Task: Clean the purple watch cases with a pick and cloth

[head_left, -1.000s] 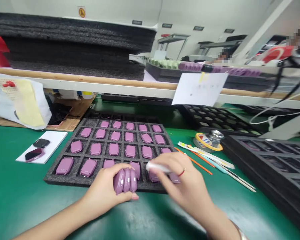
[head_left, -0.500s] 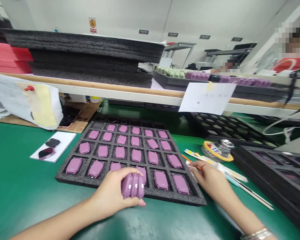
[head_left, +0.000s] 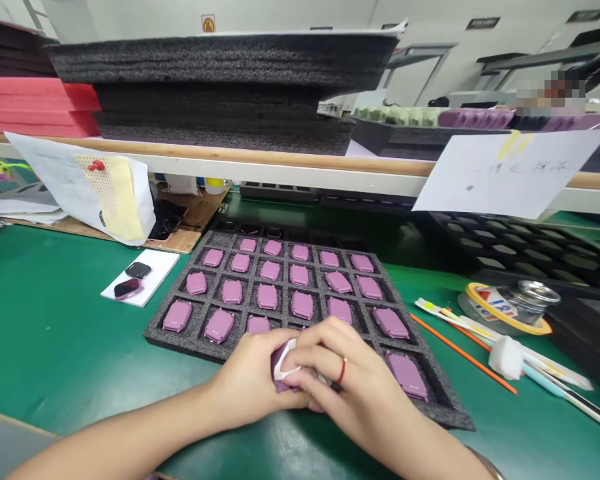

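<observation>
Holding one purple casing (head_left: 279, 375), left hand (head_left: 247, 380) meets right hand's (head_left: 353, 393) white wipe (head_left: 286, 360).

The mauve case (head_left: 279, 373) is mostly covered by the left hand (head_left: 250, 377) and the right hand (head_left: 355, 380). The writing on the hanging paper sheet (head_left: 510, 173) is too blurred for reading, and the forearms (head_left: 130, 430) are cut off by the lower edge.

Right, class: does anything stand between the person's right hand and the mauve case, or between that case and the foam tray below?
A white pad lies between the right hand and the mauve case. Below the case, only the left hand holding it stands above the black foam tray.
</observation>
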`<action>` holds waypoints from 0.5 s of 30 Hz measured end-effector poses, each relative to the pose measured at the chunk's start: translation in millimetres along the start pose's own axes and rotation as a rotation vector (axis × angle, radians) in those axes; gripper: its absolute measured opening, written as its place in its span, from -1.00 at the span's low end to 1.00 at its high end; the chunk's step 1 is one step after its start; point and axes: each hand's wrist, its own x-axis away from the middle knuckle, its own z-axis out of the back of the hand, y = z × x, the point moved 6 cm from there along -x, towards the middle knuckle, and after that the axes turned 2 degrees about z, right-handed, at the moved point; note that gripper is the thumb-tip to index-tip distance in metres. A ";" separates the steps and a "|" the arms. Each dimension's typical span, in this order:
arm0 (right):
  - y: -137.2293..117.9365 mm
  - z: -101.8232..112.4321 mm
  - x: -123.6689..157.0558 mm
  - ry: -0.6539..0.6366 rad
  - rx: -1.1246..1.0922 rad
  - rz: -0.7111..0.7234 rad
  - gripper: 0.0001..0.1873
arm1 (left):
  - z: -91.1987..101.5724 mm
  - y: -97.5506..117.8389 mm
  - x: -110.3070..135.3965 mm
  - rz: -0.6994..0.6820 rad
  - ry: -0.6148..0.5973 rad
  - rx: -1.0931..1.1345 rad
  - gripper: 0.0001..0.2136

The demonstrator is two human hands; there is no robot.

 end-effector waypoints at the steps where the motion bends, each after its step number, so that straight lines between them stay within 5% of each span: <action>1: 5.0 1.7 0.7 0.020 -0.004 -0.018 -0.89 | -0.3 0.4 -0.2 0.009 -0.004 -0.011 -0.65; 11: 2.2 7.4 6.5 0.127 0.043 -0.004 -0.90 | -1.3 2.2 0.4 0.018 0.010 -0.004 -0.61; 15: 2.6 4.1 4.9 -0.042 -0.003 0.055 -0.89 | -0.8 1.3 0.6 0.014 0.020 -0.003 -0.50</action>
